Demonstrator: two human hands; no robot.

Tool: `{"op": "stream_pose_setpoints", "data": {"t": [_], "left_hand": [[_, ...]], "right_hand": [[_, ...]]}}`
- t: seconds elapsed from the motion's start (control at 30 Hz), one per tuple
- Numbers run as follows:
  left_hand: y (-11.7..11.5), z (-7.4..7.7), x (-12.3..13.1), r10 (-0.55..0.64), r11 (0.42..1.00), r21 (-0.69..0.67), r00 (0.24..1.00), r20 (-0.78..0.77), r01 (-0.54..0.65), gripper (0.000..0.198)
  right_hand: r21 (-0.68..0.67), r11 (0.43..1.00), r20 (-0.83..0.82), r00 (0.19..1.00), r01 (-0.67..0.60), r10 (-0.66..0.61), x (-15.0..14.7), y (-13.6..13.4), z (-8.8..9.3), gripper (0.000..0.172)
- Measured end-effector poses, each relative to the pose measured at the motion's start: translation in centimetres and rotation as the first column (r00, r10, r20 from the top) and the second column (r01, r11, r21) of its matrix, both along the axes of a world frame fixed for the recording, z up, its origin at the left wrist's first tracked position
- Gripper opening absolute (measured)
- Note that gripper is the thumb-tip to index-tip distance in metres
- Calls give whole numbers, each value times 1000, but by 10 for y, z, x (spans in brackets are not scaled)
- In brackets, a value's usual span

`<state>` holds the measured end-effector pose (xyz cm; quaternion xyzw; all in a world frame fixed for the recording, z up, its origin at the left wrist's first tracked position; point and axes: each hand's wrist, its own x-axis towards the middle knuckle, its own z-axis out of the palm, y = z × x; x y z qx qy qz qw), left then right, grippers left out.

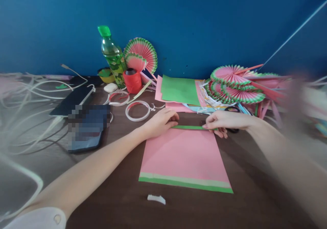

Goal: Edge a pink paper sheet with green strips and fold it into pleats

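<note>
A pink paper sheet [185, 154] lies flat on the brown table, with pale and dark green bands along its near edge. At its far edge a narrow green strip [190, 127] stands out, apparently a fold of the sheet. My left hand [163, 121] is closed on the far left corner, thumb and fingers at the strip. On the far right corner my right hand [221, 122] pinches the same strip, its lower fingers curled below. A small white paper scrap [156, 199] rests in front of the near edge. Behind my right hand, black scissors handles [232, 131] are partly hidden.
Green paper [180, 90] and pink sheets are stacked at the back. Pleated paper fans [233, 84] lie at the right. Tape rolls [138, 111], a red thread spool [132, 81] and a green-capped bottle [112, 57] stand left of them. Phones [89, 130] and white cables occupy the left.
</note>
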<state>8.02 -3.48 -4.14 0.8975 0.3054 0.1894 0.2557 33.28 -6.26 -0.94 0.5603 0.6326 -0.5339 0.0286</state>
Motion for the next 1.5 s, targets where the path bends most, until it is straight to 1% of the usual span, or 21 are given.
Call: {"op": "stream_pose_setpoints", "data": {"t": [0.23, 0.67, 0.83, 0.93, 1.0, 1.03, 1.13, 1.2, 1.4, 1.5], "left_hand": [[1, -5, 0, -4, 1000, 18, 1000, -4, 4, 10], [1, -6, 1, -6, 997, 72, 1000, 16, 5, 11], [0, -6, 1, -8, 995, 103, 1000, -6, 9, 11], [-1, -5, 1, -8, 990, 144, 1000, -21, 11, 11], [-2, -5, 1, -32, 979, 199, 998, -46, 41, 14], [-3, -5, 0, -59, 968, 238, 996, -68, 74, 19], [-5, -4, -1, -167, 909, 358, 973, -161, 215, 36], [-5, -4, -2, -201, 876, 400, 958, -202, 269, 40], [-4, -6, -2, -209, 867, 414, 957, -199, 276, 37], [-3, -7, -2, -205, 869, 412, 958, -201, 272, 37]], "right_hand": [[11, 1000, 47, 999, -28, 27, 0, 1, -5, 38], [41, 998, 93, 995, -39, 35, -1, 0, -8, 34], [61, 998, 113, 993, -31, 23, -5, -1, -7, 32], [65, 997, 126, 992, -32, 24, -6, -2, -6, 31], [68, 997, 134, 991, -38, 29, -5, -2, -7, 30], [72, 997, 141, 990, -39, 29, -5, -2, -7, 30], [88, 995, 168, 986, -37, 22, -4, -2, -8, 30], [95, 995, 181, 983, -37, 19, -5, -2, -8, 30], [113, 991, 256, 966, -66, 35, -7, -5, -3, 34], [76, 993, 256, 965, -86, 64, -4, -4, 0, 35]]}}
